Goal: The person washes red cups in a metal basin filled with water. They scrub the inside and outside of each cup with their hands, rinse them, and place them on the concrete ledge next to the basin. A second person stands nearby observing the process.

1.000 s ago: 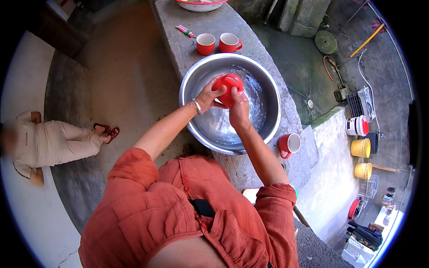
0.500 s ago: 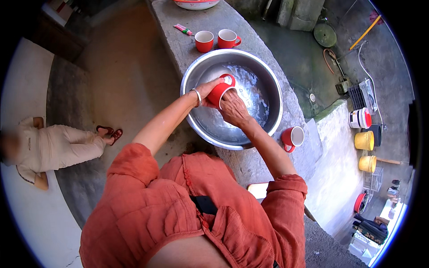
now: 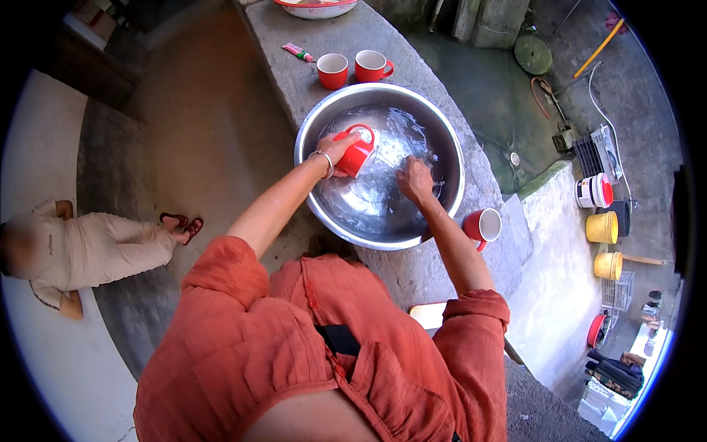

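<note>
A large metal basin (image 3: 451, 173) with shallow water stands on a stone ledge. Over its left half, my left hand (image 3: 335, 149) grips a red mug (image 3: 359, 158), which is tilted with its handle toward the far side. My right hand (image 3: 417, 179) is low in the basin's right part, apart from the mug. Its fingers are curled and partly hidden, so whatever they may hold cannot be made out. Two red mugs with white insides, one (image 3: 332, 71) beside the other (image 3: 370, 67), stand beyond the basin. Another red mug (image 3: 482, 227) sits right of it.
A toothpaste-like tube (image 3: 297, 52) and a red-rimmed enamel bowl (image 3: 317, 10) lie farther along the stone ledge (image 3: 265, 44). Right of it is a lower wet floor with yellow buckets (image 3: 602, 227) and a white bucket (image 3: 593, 192). At left another person (image 3: 110, 239) is near the wall.
My right hand has come out of the mug and moved right and down into the basin. My left hand has shifted slightly left and turned the mug, still held.
</note>
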Action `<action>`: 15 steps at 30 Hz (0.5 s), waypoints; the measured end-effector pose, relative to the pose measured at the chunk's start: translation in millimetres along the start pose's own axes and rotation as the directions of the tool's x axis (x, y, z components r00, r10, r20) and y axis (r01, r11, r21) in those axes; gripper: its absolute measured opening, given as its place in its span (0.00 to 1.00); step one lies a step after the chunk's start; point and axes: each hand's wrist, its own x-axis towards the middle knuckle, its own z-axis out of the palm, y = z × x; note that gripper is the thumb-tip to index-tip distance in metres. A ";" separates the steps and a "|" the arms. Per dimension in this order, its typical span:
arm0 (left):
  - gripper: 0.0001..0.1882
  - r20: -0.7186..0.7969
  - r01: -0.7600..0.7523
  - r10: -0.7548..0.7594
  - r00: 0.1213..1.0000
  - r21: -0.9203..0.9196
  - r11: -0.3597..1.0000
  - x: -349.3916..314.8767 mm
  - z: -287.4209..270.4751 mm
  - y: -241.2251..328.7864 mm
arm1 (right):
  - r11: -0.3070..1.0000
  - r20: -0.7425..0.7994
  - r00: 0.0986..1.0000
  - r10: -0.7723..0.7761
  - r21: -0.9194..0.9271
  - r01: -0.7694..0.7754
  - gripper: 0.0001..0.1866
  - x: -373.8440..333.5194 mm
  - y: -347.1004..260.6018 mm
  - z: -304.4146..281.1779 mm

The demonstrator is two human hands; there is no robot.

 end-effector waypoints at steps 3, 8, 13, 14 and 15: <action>0.37 0.019 0.033 -0.033 0.999 0.014 0.999 3.4 8.8 -4.8 | 0.982 0.055 0.994 0.094 0.162 -0.102 0.19 10.6 -5.3 21.1; 0.37 0.097 0.102 -0.088 0.991 -0.146 0.984 1.6 12.4 -5.1 | -0.099 0.341 0.903 0.260 0.940 -0.326 0.19 -2.0 -50.2 30.5; 0.36 0.214 0.092 -0.037 0.976 -0.251 0.963 26.7 0.2 -15.5 | 0.629 -0.002 0.992 -0.123 0.773 0.080 0.21 -29.8 -92.3 19.8; 0.36 0.268 0.096 -0.017 0.963 -0.284 0.954 37.7 -7.5 -21.0 | 0.784 0.039 0.952 -0.303 0.578 0.226 0.17 -33.2 -92.8 6.5; 0.34 0.195 0.132 -0.096 0.976 -0.181 0.975 13.8 -6.5 -4.4 | 0.768 -0.114 0.814 -0.570 0.279 0.577 0.17 -30.0 -80.7 -0.6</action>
